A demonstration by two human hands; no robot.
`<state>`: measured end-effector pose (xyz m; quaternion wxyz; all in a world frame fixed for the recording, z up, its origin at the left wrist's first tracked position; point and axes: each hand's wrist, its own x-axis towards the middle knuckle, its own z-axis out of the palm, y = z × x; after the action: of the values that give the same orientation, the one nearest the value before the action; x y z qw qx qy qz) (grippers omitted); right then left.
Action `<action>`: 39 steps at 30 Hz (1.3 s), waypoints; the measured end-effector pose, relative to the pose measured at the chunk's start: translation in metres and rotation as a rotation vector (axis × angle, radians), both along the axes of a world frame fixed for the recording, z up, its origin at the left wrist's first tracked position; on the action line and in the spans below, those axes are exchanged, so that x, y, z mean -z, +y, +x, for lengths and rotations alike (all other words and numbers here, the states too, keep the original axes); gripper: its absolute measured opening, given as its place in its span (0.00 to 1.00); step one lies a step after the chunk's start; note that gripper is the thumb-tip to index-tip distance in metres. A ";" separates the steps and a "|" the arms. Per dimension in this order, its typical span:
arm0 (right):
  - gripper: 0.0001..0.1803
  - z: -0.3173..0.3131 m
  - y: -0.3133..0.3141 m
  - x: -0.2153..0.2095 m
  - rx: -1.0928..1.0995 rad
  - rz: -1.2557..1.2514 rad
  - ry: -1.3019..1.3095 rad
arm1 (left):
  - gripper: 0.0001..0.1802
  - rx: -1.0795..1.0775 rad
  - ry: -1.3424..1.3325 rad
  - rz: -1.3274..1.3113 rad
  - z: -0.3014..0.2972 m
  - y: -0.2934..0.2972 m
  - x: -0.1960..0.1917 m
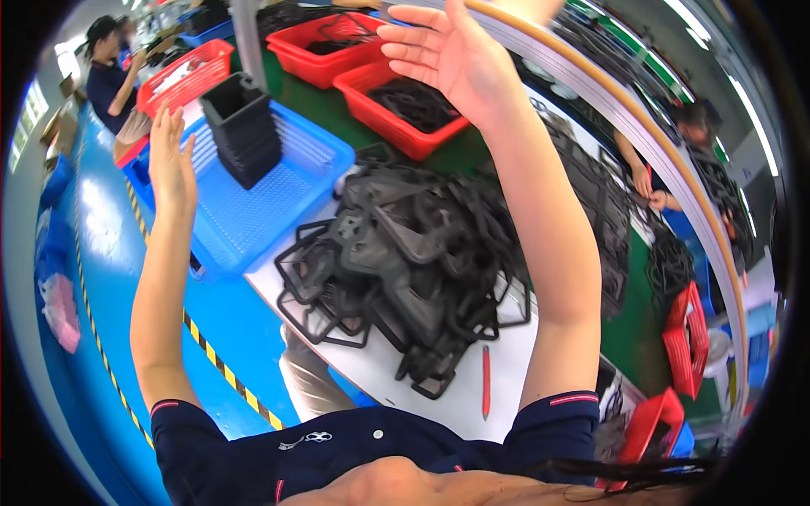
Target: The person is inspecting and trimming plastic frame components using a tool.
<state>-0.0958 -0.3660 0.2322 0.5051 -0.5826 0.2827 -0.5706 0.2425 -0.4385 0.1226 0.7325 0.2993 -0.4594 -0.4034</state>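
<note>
Both my arms are raised in front of me. My left hand is up beside the blue basket, fingers stretched, with nothing in it. Inside that basket stands a stack of black square plastic trays or tubs. Lifted at the upper middle, my right hand has its fingers spread and its palm bare, above the red baskets. A large tangled heap of black frame-shaped parts covers much of the white table. Near its front edge lies a slim red tool or pen, too small to identify.
Red baskets holding black parts stand beyond the heap. A metal rail with a wooden-coloured edge arcs along the right. One person works at far left, another beyond the rail. Yellow-black tape marks the blue floor.
</note>
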 end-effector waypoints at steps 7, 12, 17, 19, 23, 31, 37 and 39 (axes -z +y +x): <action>0.33 -0.110 0.223 0.032 0.023 -0.251 -0.242 | 0.26 0.402 -0.289 -0.196 -0.160 0.178 -0.019; 0.23 -0.167 0.360 0.111 0.566 -0.139 -0.397 | 0.19 1.047 -0.622 -0.225 -0.249 0.290 0.007; 0.16 -0.192 0.460 0.177 1.456 0.028 -0.183 | 0.18 1.520 -0.769 0.157 -0.350 0.350 0.049; 0.18 -0.202 0.497 0.189 1.583 0.133 -0.093 | 0.20 1.574 -0.721 0.247 -0.390 0.372 0.058; 0.31 -0.207 0.544 0.217 1.503 0.338 -0.137 | 0.30 1.668 -0.633 0.540 -0.454 0.417 0.057; 0.41 -0.212 0.575 0.247 1.041 0.691 -0.483 | 0.36 1.551 -0.874 1.026 -0.516 0.473 0.094; 0.28 -0.221 0.565 0.256 0.940 0.683 -0.713 | 0.12 1.400 -0.959 0.937 -0.521 0.497 0.094; 0.27 -0.218 0.557 0.258 0.899 0.663 -0.700 | 0.11 1.385 -1.012 0.862 -0.518 0.492 0.088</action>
<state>-0.3142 0.1910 -0.0256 0.4324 -0.0013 0.4781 -0.7645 -0.2755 0.0535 0.0341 -0.1267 0.3437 -0.6082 -0.7042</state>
